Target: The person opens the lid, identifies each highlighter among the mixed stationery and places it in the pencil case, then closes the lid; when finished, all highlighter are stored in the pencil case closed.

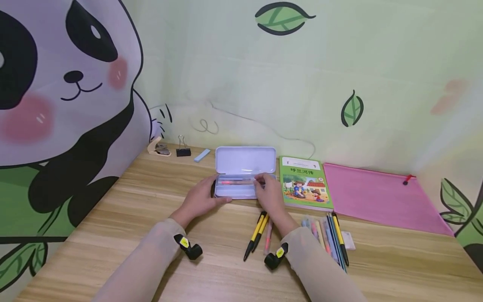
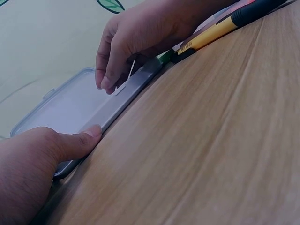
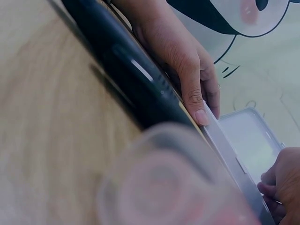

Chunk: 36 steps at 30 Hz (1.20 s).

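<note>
An open pale blue pencil case [image 1: 234, 193] lies at mid-table with its lid [image 1: 245, 159] tipped back. A pink pen [image 1: 235, 181] lies inside it. My left hand [image 1: 200, 200] holds the case's left front corner, its thumb [image 2: 79, 140] pressed along the front wall [image 2: 126, 93]. My right hand [image 1: 268, 193] reaches over the right end of the case, fingertips [image 2: 107, 82] curled down inside the rim, pinching the pink pen's right end. The right wrist view shows the left hand [image 3: 187, 61] on the case edge [image 3: 225, 145] and the right hand's knuckles [image 3: 281, 183].
Two yellow-and-black pens [image 1: 256, 235] and a pink pen [image 1: 268, 237] lie under my right wrist. Several pencils [image 1: 332, 241] and an eraser [image 1: 349, 241] lie to the right. A green book [image 1: 305, 182] and pink folder [image 1: 377, 193] sit right of the case. Stapler [image 1: 160, 149], binder clip [image 1: 183, 149], blue eraser [image 1: 202, 155] back left.
</note>
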{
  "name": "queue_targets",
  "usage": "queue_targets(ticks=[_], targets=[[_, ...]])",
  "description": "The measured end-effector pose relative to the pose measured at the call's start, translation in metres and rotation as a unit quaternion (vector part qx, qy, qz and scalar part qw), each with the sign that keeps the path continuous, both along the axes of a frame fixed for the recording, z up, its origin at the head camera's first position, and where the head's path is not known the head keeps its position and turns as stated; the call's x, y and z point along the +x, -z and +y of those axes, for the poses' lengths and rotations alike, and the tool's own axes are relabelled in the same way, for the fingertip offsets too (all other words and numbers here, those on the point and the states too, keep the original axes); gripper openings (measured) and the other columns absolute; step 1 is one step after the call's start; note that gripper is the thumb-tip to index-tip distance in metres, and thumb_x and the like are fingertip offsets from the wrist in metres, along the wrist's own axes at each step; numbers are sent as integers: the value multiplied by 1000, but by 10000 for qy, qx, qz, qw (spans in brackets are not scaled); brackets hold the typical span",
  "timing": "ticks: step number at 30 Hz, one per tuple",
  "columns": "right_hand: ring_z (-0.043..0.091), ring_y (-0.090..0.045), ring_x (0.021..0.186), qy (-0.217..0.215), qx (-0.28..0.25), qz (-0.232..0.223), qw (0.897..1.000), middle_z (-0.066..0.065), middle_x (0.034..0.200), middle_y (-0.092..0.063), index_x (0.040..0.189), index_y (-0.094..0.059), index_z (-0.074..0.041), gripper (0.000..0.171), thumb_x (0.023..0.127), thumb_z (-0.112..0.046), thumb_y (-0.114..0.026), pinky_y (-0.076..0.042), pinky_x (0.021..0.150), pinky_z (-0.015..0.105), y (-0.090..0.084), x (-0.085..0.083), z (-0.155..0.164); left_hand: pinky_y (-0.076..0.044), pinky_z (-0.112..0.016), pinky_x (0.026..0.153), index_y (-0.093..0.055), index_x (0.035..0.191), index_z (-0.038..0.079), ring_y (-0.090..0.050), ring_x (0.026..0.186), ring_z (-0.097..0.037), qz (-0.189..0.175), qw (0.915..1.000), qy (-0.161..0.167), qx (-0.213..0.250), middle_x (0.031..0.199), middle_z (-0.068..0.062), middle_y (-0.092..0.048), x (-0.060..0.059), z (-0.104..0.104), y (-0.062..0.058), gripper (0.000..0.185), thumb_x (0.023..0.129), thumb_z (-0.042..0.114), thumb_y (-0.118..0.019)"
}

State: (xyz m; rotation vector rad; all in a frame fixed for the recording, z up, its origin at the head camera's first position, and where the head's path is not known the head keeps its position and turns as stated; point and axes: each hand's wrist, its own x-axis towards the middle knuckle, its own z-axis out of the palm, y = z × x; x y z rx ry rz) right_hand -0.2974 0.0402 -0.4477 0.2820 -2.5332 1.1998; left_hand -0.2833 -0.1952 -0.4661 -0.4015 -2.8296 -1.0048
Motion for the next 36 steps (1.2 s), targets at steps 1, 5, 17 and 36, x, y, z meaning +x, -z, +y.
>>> queue_targets(ticks=[1, 5, 17, 36], targets=[[26, -67, 94, 5, -55, 53, 10000, 11, 98, -72, 107, -71, -2, 15, 96, -11, -66, -56, 84, 39, 0, 1, 0, -35, -53, 114, -38, 154, 9, -44, 139, -35, -21, 10000, -7, 4, 152, -16, -46, 0, 0, 0, 95, 83, 58, -76], [24, -67, 91, 42, -317, 346, 9989, 9, 94, -73, 105, -70, -5, 16, 97, -18, -65, -56, 81, 38, -2, 3, -2, -35, -53, 114, -37, 155, 9, -44, 139, -35, -30, 10000, 9, 24, 152, -15, -46, 1, 0, 1, 95, 82, 58, -76], [20, -66, 111, -1787, 61, 983, 9790, 3, 116, -73, 119, -71, -11, 27, 102, -29, -59, -53, 96, 47, -64, 31, 13, -33, -52, 116, -35, 156, 10, -42, 140, -34, -63, 10000, 5, 25, 154, -15, -44, -3, 4, 3, 98, 82, 59, -75], [22, -56, 127, -2989, 1342, 832, 9411, 3, 134, -63, 130, -64, -10, 37, 94, -11, -70, -49, 104, 45, 2, 73, 127, -34, -53, 115, -36, 155, 10, -42, 140, -35, 36, 10000, 9, -66, 153, -15, -45, -1, 0, 3, 96, 82, 60, -75]])
